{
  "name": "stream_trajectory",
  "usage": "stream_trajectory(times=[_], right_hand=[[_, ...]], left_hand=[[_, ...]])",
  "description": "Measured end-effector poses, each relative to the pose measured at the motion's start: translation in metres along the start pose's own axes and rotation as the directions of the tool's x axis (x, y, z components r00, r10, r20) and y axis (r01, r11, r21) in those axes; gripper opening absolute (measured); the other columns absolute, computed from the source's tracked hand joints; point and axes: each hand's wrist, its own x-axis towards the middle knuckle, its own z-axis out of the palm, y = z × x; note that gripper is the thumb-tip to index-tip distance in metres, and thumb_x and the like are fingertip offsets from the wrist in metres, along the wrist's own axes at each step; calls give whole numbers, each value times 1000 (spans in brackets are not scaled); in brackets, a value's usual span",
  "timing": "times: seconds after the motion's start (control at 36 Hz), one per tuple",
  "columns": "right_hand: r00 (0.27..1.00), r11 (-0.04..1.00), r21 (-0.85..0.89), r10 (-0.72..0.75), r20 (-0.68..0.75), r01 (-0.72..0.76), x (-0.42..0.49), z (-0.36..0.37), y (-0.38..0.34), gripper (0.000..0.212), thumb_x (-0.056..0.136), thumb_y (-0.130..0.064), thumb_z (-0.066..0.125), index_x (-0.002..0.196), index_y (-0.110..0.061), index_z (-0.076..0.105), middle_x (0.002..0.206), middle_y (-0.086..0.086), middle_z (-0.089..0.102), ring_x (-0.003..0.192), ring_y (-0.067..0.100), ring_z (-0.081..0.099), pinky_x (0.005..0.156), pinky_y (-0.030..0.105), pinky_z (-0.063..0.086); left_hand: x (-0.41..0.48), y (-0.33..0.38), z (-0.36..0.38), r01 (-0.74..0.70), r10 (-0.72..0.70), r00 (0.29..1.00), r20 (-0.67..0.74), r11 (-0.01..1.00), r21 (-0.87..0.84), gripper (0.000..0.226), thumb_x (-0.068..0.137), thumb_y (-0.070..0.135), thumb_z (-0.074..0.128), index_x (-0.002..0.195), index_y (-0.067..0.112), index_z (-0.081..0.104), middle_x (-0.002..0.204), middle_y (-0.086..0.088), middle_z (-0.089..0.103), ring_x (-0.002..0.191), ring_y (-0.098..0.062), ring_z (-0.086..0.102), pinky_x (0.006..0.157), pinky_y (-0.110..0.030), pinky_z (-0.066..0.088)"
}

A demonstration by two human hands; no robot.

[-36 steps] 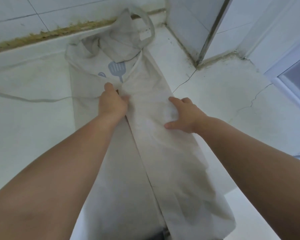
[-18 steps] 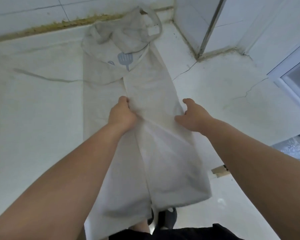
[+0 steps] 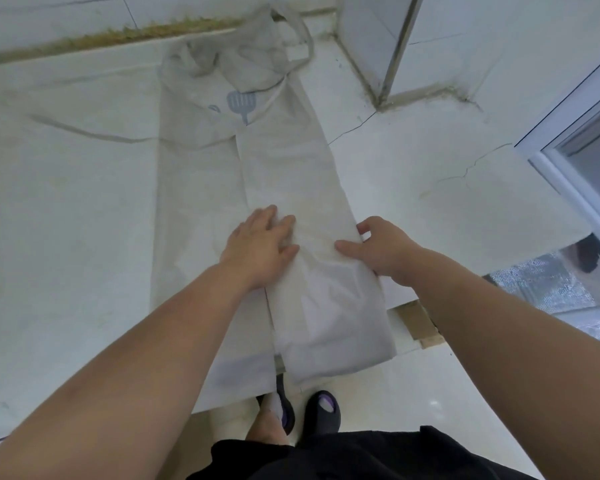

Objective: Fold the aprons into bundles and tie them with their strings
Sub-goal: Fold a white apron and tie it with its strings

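A pale beige apron (image 3: pixel 284 174) lies lengthwise on a white counter (image 3: pixel 66 220), both long sides folded in to the middle, a blue spatula print (image 3: pixel 241 102) near its bunched bib and neck loop (image 3: pixel 291 32). Its hem hangs over the counter's front edge. My left hand (image 3: pixel 258 245) presses flat, fingers straight, on the seam where the two flaps meet. My right hand (image 3: pixel 381 247) holds the right folded edge, thumb lying on top, fingers curled over the side. A waist string (image 3: pixel 84 131) trails left across the counter.
A tiled wall with a stained joint (image 3: pixel 118 32) runs along the back. A metal-edged corner post (image 3: pixel 395 50) stands at the back right and a window frame (image 3: pixel 568 150) at the right. Cracks cross the counter. My feet in dark slippers (image 3: pixel 321 410) stand below the edge.
Both hands have slid down the apron toward me, smoothing the folded flaps. My left hand has gone from curled to flat, and more of the hanging hem and my feet have come into view.
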Motion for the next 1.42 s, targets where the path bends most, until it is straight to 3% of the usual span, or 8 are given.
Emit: stream_trajectory(times=[0.14, 0.22, 0.44, 0.56, 0.64, 0.78, 0.94, 1.42], right_hand=[[993, 999, 20, 26, 119, -28, -16, 2, 12, 25, 86, -28, 68, 94, -6, 63, 92, 7, 66, 82, 25, 66, 68, 37, 59], [1000, 996, -89, 18, -14, -19, -23, 6, 22, 32, 87, -30, 65, 66, -10, 51, 67, 1, 55, 56, 15, 54, 45, 22, 45], [989, 1000, 3, -23, -146, 24, -39, 15, 45, 14, 84, -22, 62, 94, -15, 55, 93, 7, 60, 87, 26, 60, 79, 36, 52], [999, 999, 33, 33, -39, -32, -47, 11, 47, 27, 85, -19, 62, 107, -16, 47, 94, 3, 53, 78, 22, 59, 58, 29, 54], [999, 989, -143, 26, -34, -30, -48, 4, 40, 29, 86, -21, 60, 109, -15, 43, 91, 0, 50, 71, 22, 56, 53, 28, 52], [986, 885, -463, -111, -121, 43, -35, -3, 21, 44, 87, -28, 55, 128, -19, 44, 115, 3, 49, 103, 24, 50, 78, 31, 42], [952, 736, -641, -304, -25, 218, -12, 14, -12, 51, 96, -38, 43, 144, -24, 34, 145, 7, 34, 128, 30, 37, 103, 37, 32], [926, 919, -370, -250, -284, 135, 121, -3, -122, 52, 95, -35, 49, 141, -13, 36, 134, 13, 47, 121, 31, 48, 93, 34, 41]], left_hand=[[3, 1, -5, -2, 4, 999, 37, 1000, -30, 60, 98, 38, 44, 151, 26, 19, 160, -8, 4, 147, -23, 4, 118, -38, 13], [1, 7, -4, 49, -48, 997, 54, 999, -5, 58, 99, 38, 41, 151, 30, 17, 161, -4, 2, 147, -22, 1, 118, -46, 10], [-7, 43, -8, -72, 72, 993, -90, 997, 9, 55, 88, 6, 48, 138, 30, 43, 149, -1, 31, 132, -29, 29, 105, -38, 30], [-12, 53, 5, -113, 113, 993, 45, 994, 6, 55, 97, 39, 42, 149, 31, 26, 158, -2, 15, 143, -27, 16, 114, -40, 24], [-15, 51, 8, -121, 120, 991, 62, 992, 15, 61, 96, 48, 41, 151, 31, 20, 161, -1, 7, 146, -22, 8, 117, -37, 14], [-18, 30, -1, -55, 42, 991, -130, 994, -95, 47, 95, 32, 52, 140, 22, 46, 151, -2, 35, 138, -25, 31, 111, -33, 26], [-21, -12, -13, 142, -155, 983, -101, 982, -127, 50, 94, 32, 51, 142, 21, 43, 154, -6, 27, 139, -28, 28, 110, -39, 30], [90, -67, -71, 155, -198, 973, -116, 940, -303, 66, 81, 44, 43, 139, 13, 45, 143, -14, 43, 131, -32, 39, 107, -37, 34]])
